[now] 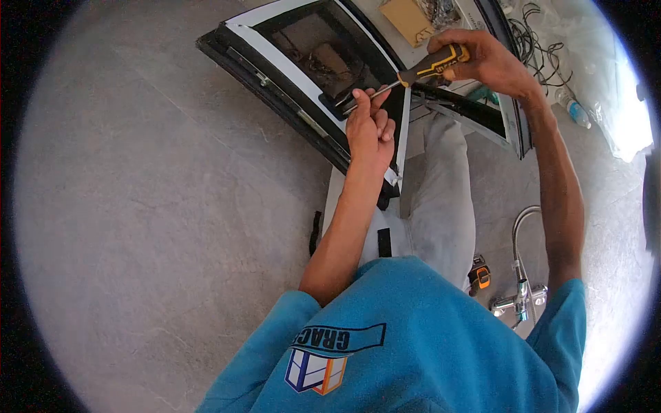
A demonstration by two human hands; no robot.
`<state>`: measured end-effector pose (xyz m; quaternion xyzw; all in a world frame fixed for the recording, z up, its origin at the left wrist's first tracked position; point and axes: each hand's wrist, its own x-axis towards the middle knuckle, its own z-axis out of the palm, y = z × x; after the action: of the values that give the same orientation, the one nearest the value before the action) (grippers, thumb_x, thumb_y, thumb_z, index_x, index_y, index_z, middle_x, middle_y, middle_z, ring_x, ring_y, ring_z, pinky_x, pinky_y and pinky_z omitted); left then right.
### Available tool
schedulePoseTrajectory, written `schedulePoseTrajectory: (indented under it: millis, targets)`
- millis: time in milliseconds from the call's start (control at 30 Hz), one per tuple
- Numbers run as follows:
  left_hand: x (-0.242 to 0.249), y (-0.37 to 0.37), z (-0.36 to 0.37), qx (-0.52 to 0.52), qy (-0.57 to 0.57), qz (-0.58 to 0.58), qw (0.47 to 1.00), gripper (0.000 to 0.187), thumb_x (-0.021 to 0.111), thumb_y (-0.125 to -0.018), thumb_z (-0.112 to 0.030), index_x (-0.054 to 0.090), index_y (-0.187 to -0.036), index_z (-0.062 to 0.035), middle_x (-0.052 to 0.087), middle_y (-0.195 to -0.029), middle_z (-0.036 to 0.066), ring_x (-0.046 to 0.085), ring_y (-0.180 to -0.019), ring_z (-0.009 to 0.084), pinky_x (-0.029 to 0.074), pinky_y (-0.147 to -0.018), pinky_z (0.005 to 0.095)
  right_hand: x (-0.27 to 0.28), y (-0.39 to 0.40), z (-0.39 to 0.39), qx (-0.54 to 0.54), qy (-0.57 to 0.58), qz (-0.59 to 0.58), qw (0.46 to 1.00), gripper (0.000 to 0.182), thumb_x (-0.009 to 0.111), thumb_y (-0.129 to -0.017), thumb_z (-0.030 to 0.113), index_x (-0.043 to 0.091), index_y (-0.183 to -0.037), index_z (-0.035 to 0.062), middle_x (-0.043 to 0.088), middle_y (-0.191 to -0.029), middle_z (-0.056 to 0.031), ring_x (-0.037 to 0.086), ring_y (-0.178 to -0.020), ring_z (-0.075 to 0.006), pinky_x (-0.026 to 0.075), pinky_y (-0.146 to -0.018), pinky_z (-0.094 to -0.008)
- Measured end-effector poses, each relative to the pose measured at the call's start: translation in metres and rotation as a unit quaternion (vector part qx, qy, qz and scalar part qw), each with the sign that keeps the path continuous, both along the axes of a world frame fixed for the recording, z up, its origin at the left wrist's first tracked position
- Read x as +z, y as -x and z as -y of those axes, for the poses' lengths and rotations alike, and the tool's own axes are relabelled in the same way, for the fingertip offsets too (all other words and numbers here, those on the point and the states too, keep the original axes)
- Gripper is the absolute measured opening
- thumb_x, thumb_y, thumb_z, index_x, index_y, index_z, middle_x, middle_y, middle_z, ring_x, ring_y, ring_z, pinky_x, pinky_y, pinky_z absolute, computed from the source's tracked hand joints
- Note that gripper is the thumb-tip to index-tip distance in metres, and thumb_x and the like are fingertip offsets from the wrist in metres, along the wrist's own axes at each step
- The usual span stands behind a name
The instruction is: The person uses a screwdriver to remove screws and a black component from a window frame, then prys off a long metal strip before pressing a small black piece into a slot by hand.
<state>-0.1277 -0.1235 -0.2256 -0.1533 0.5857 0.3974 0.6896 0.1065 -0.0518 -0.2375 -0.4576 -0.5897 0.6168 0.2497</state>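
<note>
A screwdriver (432,67) with a yellow and black handle is in my right hand (485,62), its fingers wrapped round the handle's end. The metal shaft slants down to the left, over a white and black framed panel with dark glass (323,48). My left hand (372,127) is at the shaft's lower end, thumb and index finger beside it and the other fingers curled. A black fitting (333,107) sits under the shaft on the panel's white frame. The screwdriver's tip is too small to make out.
Another black and white frame (509,124) stands at the right, with black cables (544,51) and a plastic bottle (575,110) beyond it. Lower right are a chrome tap (521,299) with a hose and an orange and black tool (480,277). Grey tiled floor (151,206) lies left.
</note>
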Motion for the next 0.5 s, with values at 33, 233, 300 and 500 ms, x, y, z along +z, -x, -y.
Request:
schedulePoseTrajectory:
  millis: [33,233,300,500]
  targets:
    - [0.0,0.001,0.001,0.0,-0.001,0.001,1.0,0.031,0.053,-0.091,-0.038,0.052,-0.096,-0.0072,0.065,-0.1,0.014,0.03,-0.041,0.0058,0.026,-0.035,0.0202,0.003,0.001,0.002,0.0,-0.001,0.001,1.0,0.036,0.065,-0.075,0.006,0.058,-0.11,0.0007,0.061,-0.086,-0.0052,0.058,-0.067,-0.0122,0.05,-0.058,-0.0272]
    - [0.001,0.004,0.003,0.002,-0.041,0.096,0.995,0.028,0.054,-0.09,-0.035,0.054,-0.104,-0.0099,0.061,-0.112,0.005,0.033,-0.042,0.0052,0.029,-0.037,0.0192,0.021,0.007,-0.001,-0.041,0.193,0.104,0.975,0.022,0.064,-0.082,0.017,0.064,-0.1,0.0038,0.058,-0.066,-0.0039,0.053,-0.05,-0.007,0.043,-0.044,-0.0225]
    - [-0.001,0.004,0.004,-0.011,-0.055,0.108,0.993,0.031,0.055,-0.09,-0.035,0.054,-0.107,-0.0088,0.061,-0.114,0.004,0.034,-0.042,0.0051,0.029,-0.036,0.0186,0.023,0.009,-0.005,-0.075,0.325,0.099,0.937,0.027,0.061,-0.084,0.026,0.064,-0.1,0.0043,0.055,-0.058,-0.0023,0.048,-0.043,-0.0088,0.042,-0.04,-0.0236]
    - [-0.005,0.004,0.009,-0.034,-0.053,0.071,0.995,0.03,0.052,-0.091,-0.037,0.052,-0.101,-0.0092,0.059,-0.115,0.01,0.031,-0.043,0.0044,0.026,-0.036,0.0197,0.002,0.0,0.015,0.027,-0.033,0.056,0.997,0.042,0.074,-0.069,0.01,0.057,-0.106,0.0007,0.059,-0.092,-0.0046,0.054,-0.088,-0.0168,0.044,-0.076,-0.0307]
